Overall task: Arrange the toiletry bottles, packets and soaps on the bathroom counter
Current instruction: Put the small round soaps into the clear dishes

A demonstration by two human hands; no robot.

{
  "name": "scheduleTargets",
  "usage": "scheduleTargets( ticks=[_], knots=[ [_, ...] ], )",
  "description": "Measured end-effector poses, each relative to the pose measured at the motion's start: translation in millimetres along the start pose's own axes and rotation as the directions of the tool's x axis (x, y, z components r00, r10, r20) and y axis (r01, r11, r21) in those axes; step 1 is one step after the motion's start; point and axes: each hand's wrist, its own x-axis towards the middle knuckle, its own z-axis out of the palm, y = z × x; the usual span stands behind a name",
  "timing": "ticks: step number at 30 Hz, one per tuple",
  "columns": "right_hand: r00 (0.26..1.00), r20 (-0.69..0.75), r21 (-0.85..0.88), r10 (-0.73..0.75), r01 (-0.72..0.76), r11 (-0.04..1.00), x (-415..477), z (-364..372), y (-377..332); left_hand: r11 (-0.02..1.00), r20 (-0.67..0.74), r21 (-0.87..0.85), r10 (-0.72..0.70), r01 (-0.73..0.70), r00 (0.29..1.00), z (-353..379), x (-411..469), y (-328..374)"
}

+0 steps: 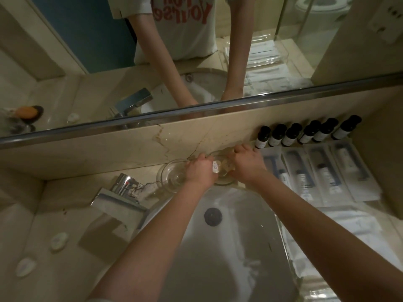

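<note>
A marble counter (43, 214) is seen; bottles (305, 134) upper right, packets (327, 175) below them, soaps (41, 251) lower left.

A bathroom, likely a hotel's — a white sink (218, 247) with chrome faucet (122, 197) set in a marble counter (54, 214), a wall mirror (87, 62) above, small toiletry bottles (305, 134) lined along the counter's back edge — sealed packets (327, 175) beside them.
</note>
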Motion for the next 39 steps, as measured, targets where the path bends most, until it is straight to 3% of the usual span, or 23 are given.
scheduleTargets(
  ticks=[12,24,30,39],
  knots=[
    [0.993,-0.115,0.043,-0.014,0.019,0.999,-42.9,-24.8,-8.5,0.984,-0.147,0.164,0.092,-0.068,0.985,-30.6,-44.0,-12.8],
    [0.963,-0.263,0.09,-0.063,0.09,0.992,-143.8,-51.2,-76.7,0.997,-0.279,0.037,0.075,-0.067,0.957,-58.5,-169.9,-52.8],
    [0.955,-0.247,0.068,-0.164,0.186,0.98,-177.5,-45.8,-135.5,0.997,-0.344,-0.066,0.01,-0.035,0.939,-50.6,-229.4,-103.7],
    [0.925,-0.149,0.089,-0.351,0.366,0.926,-182.5,-8.7,-249.5,0.967,-0.246,-0.135,-0.246,0.218,0.937,-29.7,-289.9,-219.4]
  ],
)
